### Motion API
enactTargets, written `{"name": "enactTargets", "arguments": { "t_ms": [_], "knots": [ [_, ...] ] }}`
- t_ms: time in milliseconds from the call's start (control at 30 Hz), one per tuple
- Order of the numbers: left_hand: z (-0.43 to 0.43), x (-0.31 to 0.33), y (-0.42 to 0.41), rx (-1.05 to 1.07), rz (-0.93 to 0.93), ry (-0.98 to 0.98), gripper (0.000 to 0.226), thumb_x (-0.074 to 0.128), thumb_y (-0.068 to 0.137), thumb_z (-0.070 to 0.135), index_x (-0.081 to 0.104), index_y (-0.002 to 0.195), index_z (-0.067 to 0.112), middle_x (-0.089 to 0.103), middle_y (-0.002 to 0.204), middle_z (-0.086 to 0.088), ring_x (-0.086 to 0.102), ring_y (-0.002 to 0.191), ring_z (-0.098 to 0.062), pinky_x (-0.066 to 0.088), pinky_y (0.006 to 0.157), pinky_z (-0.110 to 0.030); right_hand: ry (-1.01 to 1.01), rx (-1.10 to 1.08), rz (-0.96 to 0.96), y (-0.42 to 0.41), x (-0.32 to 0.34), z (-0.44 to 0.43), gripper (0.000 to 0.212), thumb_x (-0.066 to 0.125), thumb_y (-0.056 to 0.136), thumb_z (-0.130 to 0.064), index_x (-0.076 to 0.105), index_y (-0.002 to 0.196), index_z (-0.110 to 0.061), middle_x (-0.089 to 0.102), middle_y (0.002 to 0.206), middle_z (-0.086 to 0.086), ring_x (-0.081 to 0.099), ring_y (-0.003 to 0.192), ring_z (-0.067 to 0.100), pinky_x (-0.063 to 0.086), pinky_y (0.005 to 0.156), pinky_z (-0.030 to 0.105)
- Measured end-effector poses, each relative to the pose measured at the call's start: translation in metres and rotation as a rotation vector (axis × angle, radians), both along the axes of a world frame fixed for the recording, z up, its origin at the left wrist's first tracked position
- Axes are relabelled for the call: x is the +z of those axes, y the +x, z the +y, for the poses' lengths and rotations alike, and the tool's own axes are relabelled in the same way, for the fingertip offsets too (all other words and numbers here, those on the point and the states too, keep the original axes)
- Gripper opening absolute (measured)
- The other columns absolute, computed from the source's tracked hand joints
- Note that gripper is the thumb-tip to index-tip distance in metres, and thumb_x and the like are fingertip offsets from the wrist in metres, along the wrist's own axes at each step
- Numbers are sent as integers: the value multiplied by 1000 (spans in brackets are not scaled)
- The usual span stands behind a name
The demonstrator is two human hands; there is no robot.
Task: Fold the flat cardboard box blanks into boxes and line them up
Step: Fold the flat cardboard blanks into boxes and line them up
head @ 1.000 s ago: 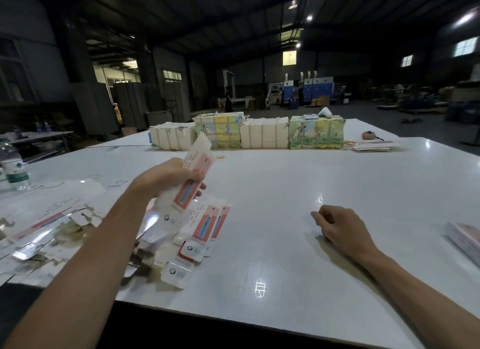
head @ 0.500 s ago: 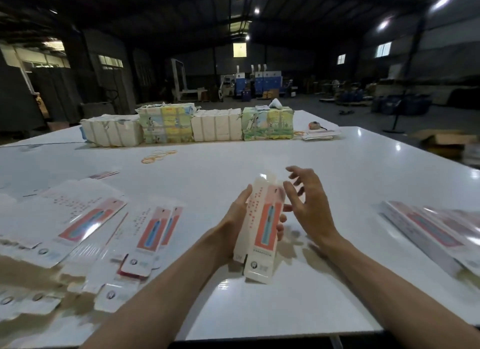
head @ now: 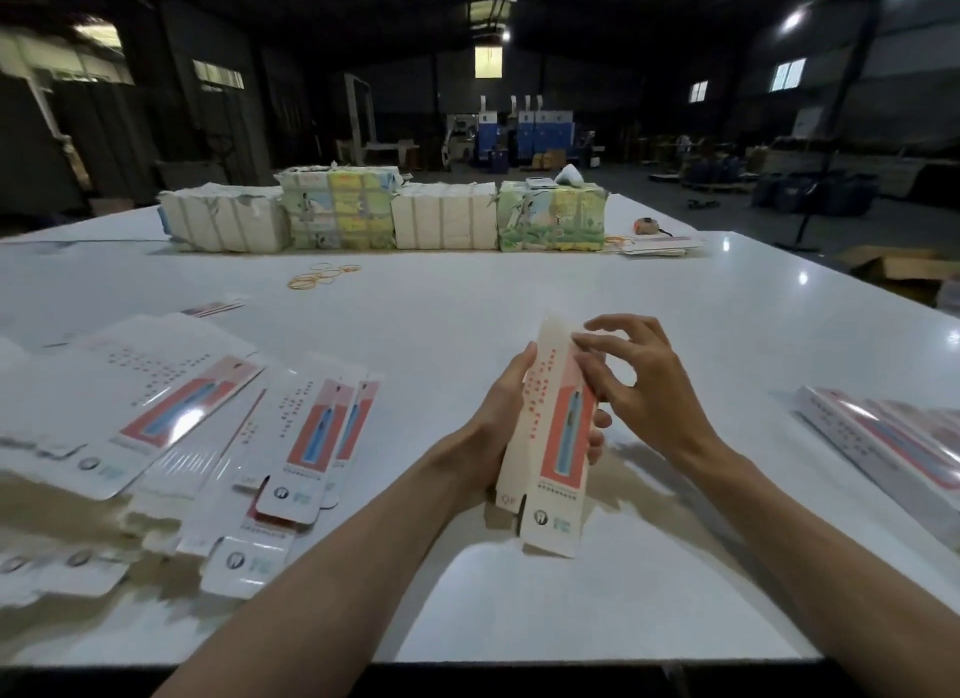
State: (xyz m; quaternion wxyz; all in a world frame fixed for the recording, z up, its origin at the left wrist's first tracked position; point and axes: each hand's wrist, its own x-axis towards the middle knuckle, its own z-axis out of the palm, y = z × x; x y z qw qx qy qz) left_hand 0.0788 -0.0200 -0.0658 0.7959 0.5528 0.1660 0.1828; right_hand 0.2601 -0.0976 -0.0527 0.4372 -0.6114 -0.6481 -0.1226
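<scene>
A long white box blank (head: 550,437) with a red panel and a blue toothbrush picture is held upright above the white table (head: 519,292). My left hand (head: 501,417) grips it around the middle, thumb on the left edge, fingers behind. My right hand (head: 636,385) pinches the blank's upper right edge with thumb and forefinger, the other fingers spread. A loose pile of flat blanks (head: 218,437) lies on the table to the left. Folded boxes (head: 883,432) lie side by side at the right edge.
Wrapped bundles of paper stock (head: 384,214) stand in a row at the table's far side. Yellow rubber bands (head: 322,276) lie in front of them. A few flat cards (head: 660,245) and a tape measure (head: 645,225) sit at the far right.
My left hand carried the blank from the pile on the left to the middle. My right hand rose off the table and took hold of the blank's upper edge.
</scene>
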Motion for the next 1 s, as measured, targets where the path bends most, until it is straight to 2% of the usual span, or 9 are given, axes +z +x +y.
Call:
{"name": "enactTargets", "arguments": {
  "t_ms": [133,267,433,533,633,700,800,900,1000],
  "knots": [
    [1,0,0,-23,-11,-12,76,37,102,74,70,128,11,72,118,-21,74,92,-34,62,81,-43,-11,80,265,-5,11,-3,15,73,98,-18,79,111,-14,63,130,-3,54,126,21,60,89,26],
    [3,-1,5,-101,-16,-16,83,40,99,79,71,129,8,69,114,-19,71,90,-30,60,84,-42,-22,131,527,-5,23,-9,7,77,94,-17,82,97,-12,63,134,-8,59,122,20,53,99,35],
    [5,3,9,-171,-15,8,79,37,99,79,74,122,12,65,110,-17,69,85,-27,58,81,-39,-81,267,804,-1,30,-14,10,76,92,-16,82,90,-8,64,136,-9,64,116,25,59,92,41],
    [1,9,9,-163,-19,64,77,29,102,76,70,121,13,67,112,-15,68,86,-29,60,79,-39,-100,357,892,4,31,-15,13,74,90,-15,81,86,-5,67,135,-7,65,116,26,56,91,39],
    [-8,14,10,-110,34,83,72,29,102,75,66,109,14,67,97,-9,65,76,-22,59,72,-34,-129,451,958,5,30,-14,27,72,86,-18,77,97,6,66,139,-3,62,127,23,52,104,40],
    [-16,16,13,-82,80,79,68,31,100,76,58,96,14,58,81,-3,57,64,-13,52,64,-26,-131,511,1000,2,29,-13,33,70,87,-19,72,102,10,63,144,-3,59,133,18,47,110,36],
    [-15,16,15,-58,53,-9,67,32,100,77,54,93,14,51,74,0,50,56,-10,47,56,-21,-88,534,1012,-6,27,-10,25,70,89,-20,71,104,-1,62,145,1,59,133,24,46,113,40],
    [-4,13,9,-8,-48,-134,63,40,96,75,52,99,13,51,72,-2,50,55,-11,47,54,-22,-94,488,1001,-16,21,-9,46,72,88,-26,62,132,-16,64,140,7,62,129,28,47,115,51],
    [2,11,7,5,-149,-252,63,41,100,72,54,109,11,49,75,-4,50,58,-13,47,57,-22,-176,468,919,-26,9,-9,56,73,91,-34,51,142,-31,73,125,6,70,116,30,53,107,53]
  ]
}}
